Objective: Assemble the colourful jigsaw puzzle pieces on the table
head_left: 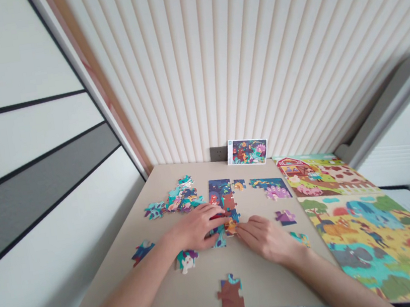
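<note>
My left hand (196, 228) lies with its fingertips over the middle of a partly joined jigsaw section (220, 192) on a beige board (193, 287). My right hand (265, 239) comes in from the other side, its fingertips on an orange jigsaw piece (231, 227). The two hands nearly meet there and hide part of the section. A brown and teal piece (231, 297) lies loose near the board's front edge. A white-and-teal piece (186, 260) sits just below my left hand. A purple piece (285, 217) lies to the right.
A heap of loose pieces (178, 199) lies at the board's left. A small picture card (247, 151) leans against the ribbed white wall (237, 57) at the back. Two large colourful farm and animal puzzle boards (378, 246) lie along the right.
</note>
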